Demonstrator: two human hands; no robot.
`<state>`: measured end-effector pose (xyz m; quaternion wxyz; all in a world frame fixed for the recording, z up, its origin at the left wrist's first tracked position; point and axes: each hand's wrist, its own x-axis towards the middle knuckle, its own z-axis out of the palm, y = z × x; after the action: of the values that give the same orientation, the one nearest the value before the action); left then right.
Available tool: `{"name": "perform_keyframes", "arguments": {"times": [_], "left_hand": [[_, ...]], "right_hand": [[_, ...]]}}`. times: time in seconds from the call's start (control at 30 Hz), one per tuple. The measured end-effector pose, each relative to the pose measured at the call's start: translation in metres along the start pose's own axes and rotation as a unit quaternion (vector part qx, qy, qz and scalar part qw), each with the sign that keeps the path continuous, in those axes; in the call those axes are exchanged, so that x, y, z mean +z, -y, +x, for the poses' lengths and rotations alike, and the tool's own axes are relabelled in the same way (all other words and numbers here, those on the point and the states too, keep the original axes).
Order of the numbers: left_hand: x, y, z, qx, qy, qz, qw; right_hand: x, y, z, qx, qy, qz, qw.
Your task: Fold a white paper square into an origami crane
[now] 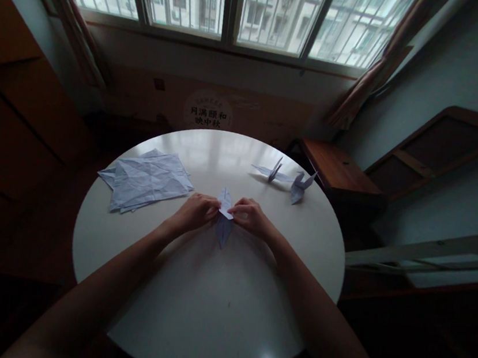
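Left hand (197,211) and right hand (252,215) pinch a folded paper (223,228) from both sides | well inside the white table's (201,308) edges | uneven pulling could tear it or leave it crooked

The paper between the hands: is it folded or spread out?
Folded: the paper, held by left hand and right hand, tapers to a point at its near end.

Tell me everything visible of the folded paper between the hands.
The slim, pale bluish-white folded paper piece tapers to a far point and a near point, with a brighter flap across its middle. The left hand and right hand pinch it from either side over the round white table; whether it rests there is unclear.
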<state>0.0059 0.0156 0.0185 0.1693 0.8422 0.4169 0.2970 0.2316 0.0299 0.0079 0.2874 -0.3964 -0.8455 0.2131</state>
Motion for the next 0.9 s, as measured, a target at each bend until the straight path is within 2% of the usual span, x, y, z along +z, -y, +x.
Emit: {"name": "perform_keyframes", "arguments": {"times": [0.1,0.17,0.3,0.4,0.5,0.57,0.67,0.73,0.83,0.9], "left_hand": [[0.007,0.002,0.0,0.007,-0.024,0.013,1.0],[0.01,0.002,0.001,-0.026,-0.035,0.004,0.999],[0.011,-0.002,0.002,-0.081,0.015,-0.081,0.993],[0.011,-0.004,0.004,-0.088,0.01,-0.147,0.985],[0.014,-0.003,0.008,-0.117,-0.029,-0.255,0.959],[0.016,-0.003,0.009,-0.162,-0.057,-0.347,0.922],[0.018,-0.005,0.01,-0.214,-0.1,-0.456,0.858],[0.018,-0.008,0.01,-0.219,-0.125,-0.49,0.834],[0.016,-0.013,0.01,-0.204,-0.147,-0.494,0.833],[0.016,-0.014,0.01,-0.186,-0.15,-0.482,0.843]], "right_hand": [[0.004,-0.001,0.003,0.026,-0.023,0.031,0.999],[0.006,-0.002,0.004,0.037,-0.037,0.057,0.997],[0.007,-0.001,0.005,0.052,-0.065,0.093,0.992],[0.008,0.001,0.005,0.061,-0.073,0.128,0.987],[0.01,0.003,0.005,0.061,-0.071,0.16,0.983],[0.012,0.005,0.006,0.061,-0.08,0.179,0.979],[0.015,0.008,0.008,0.08,-0.103,0.269,0.954],[0.016,0.011,0.009,0.095,-0.101,0.358,0.923],[0.014,0.015,0.01,0.11,-0.088,0.448,0.883],[0.013,0.017,0.01,0.116,-0.088,0.465,0.873]]}}
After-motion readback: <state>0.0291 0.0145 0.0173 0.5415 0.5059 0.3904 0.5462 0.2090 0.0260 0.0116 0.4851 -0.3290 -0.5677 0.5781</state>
